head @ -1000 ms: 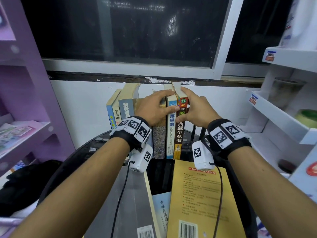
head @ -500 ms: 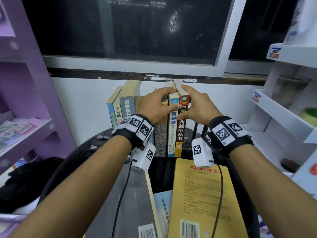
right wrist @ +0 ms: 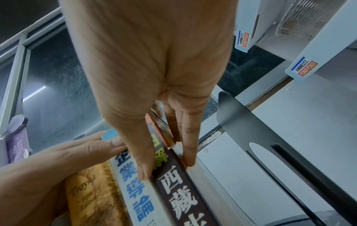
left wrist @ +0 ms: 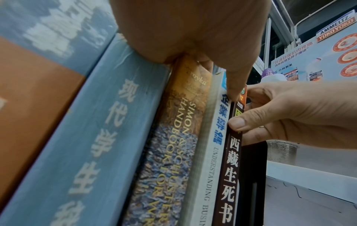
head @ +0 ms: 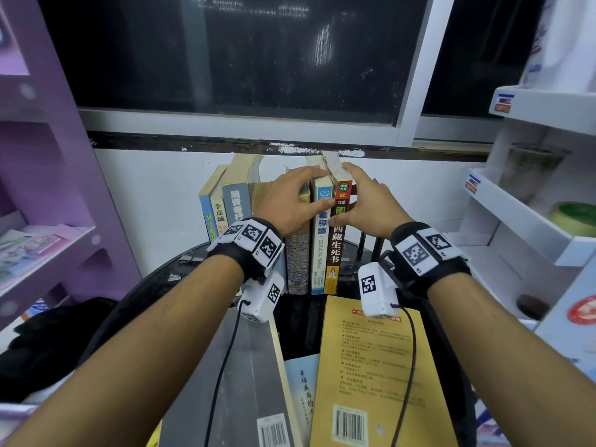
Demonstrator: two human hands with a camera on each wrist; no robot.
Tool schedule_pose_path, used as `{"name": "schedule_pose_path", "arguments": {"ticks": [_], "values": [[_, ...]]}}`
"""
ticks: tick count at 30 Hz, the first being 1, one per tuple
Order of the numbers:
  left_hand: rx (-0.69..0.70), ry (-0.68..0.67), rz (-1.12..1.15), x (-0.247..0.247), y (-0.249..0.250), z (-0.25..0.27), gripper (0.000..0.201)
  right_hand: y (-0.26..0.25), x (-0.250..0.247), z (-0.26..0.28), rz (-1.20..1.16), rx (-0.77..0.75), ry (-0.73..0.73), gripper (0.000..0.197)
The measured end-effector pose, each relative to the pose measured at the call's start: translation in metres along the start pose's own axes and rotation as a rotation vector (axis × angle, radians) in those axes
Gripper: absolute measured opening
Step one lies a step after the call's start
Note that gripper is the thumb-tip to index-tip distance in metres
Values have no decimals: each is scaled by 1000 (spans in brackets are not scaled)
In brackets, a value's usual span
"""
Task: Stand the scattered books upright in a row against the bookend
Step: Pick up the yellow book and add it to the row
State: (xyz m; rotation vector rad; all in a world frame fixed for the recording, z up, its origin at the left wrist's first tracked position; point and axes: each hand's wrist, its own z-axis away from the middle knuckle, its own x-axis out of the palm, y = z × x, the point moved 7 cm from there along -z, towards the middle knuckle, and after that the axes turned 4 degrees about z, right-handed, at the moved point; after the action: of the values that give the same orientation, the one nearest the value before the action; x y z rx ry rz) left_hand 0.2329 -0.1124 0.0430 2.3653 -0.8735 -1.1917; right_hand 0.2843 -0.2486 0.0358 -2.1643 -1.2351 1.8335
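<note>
A row of books stands upright on the dark round table, backed by the white wall under the window. At the right end of the row is the brown book, and I will place everything from it. The right hand pinches it near the top: thumb on the spine, fingers down its right cover. Just right of the brown book, with a gap between them, stands the black bookend (the wrist view shows that gap plainly). Touching the brown book's left side is the white book, and left of that the Simon book. The left hand lies over the tops of those two, fingers spread and fairly straight, thumb tip pressed on the white book's spine beside the brown book; it presses rather than grips. Farther left stand a grey-blue book and two thinner ones, leaning slightly.

In front of the brown book, nearer me, a yellow book lies flat with its barcode up. Left of it lies a pale blue book, partly under it, and a grey book lies left of that. White shelves stand right of the bookend, purple shelves far to the left.
</note>
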Motion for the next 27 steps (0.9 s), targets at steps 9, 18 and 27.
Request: {"name": "schedule_pose_path", "arguments": {"ticks": [9,18,27], "values": [[-34,-38,81,-2,0,9,50,3,1,8,-60,36,4,99],[-50,-34,107,-23,7,45,44,-8,-6,40,-115,17,11,75],[-115,-60,23,-44,12,98,47,-39,9,98,-135,35,-46,75]]}}
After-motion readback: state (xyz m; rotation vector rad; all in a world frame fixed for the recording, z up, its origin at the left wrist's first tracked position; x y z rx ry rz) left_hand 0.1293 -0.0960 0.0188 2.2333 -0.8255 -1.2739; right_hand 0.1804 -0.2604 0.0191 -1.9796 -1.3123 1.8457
